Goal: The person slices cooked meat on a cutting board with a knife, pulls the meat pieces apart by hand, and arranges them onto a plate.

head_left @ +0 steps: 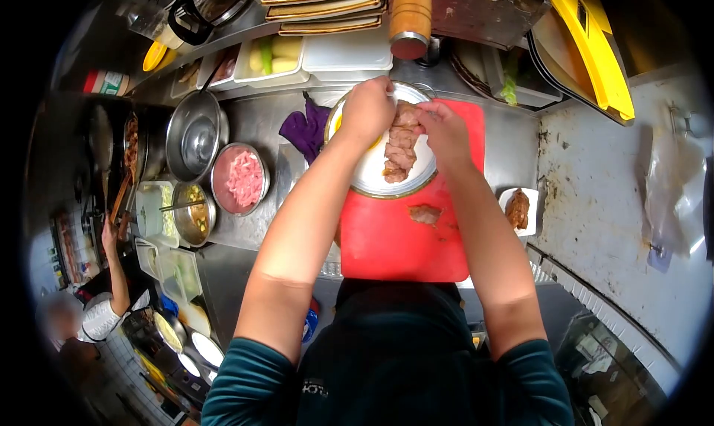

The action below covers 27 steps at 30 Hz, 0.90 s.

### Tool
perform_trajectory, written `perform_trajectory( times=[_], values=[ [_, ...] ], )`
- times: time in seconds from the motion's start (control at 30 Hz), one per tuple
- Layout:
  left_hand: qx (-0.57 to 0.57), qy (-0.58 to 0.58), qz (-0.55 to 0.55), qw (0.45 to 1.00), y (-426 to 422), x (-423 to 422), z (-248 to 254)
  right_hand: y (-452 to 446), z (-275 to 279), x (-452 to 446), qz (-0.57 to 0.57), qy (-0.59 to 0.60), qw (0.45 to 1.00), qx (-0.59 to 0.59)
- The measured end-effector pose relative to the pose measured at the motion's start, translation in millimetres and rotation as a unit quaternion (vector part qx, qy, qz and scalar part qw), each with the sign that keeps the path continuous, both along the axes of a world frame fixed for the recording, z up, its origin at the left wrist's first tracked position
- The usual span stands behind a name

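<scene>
A round white plate (364, 174) with a dark rim lies over the upper part of a red cutting board (401, 247). Sliced cooked meat (400, 152) forms a row down the plate. My left hand (368, 107) is over the plate's upper left, fingers curled beside the top of the row; what they hold, if anything, is hidden. With bent fingers, my right hand (445, 128) touches the upper right side of the meat. Something yellow shows on the plate beside my left wrist. One loose meat piece (425, 215) rests on the board below the plate.
Left of the board are a purple cloth (305, 127), a bowl of raw pink meat (239, 179) and an empty metal bowl (196, 136). A small white dish (530, 221) holds browned meat at right. Another person (104, 314) stands far left. Stacked plates (324, 5) sit above.
</scene>
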<state>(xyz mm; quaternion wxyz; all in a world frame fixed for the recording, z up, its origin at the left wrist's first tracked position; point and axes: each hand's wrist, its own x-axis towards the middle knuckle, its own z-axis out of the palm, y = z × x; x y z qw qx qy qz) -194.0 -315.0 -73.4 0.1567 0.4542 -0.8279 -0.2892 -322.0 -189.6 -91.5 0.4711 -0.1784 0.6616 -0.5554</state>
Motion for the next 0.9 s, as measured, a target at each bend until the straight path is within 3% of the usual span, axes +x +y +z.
perform_trajectory(
  times=[0.27,0.57,0.67,0.77,0.9],
  values=[
    [-0.076,0.125,0.035,0.989,38.0,44.5,18.9,-15.2,-15.8,1.4,-0.034,0.09,0.995,0.018],
    [-0.022,0.111,0.044,0.993,88.1,79.2,25.3,-12.1,1.3,3.4,0.024,0.238,0.969,0.052],
    [-0.008,0.103,0.023,0.994,116.0,87.2,22.8,-3.5,-29.6,-6.3,0.037,0.366,0.929,0.031],
    [0.059,0.105,-0.021,0.992,150.8,89.0,22.5,30.5,-4.8,-9.8,0.041,0.355,0.934,0.021],
    [0.044,0.094,-0.11,0.988,197.4,90.6,-8.5,101.3,6.5,-20.8,0.194,0.443,0.875,-0.01]
  ],
)
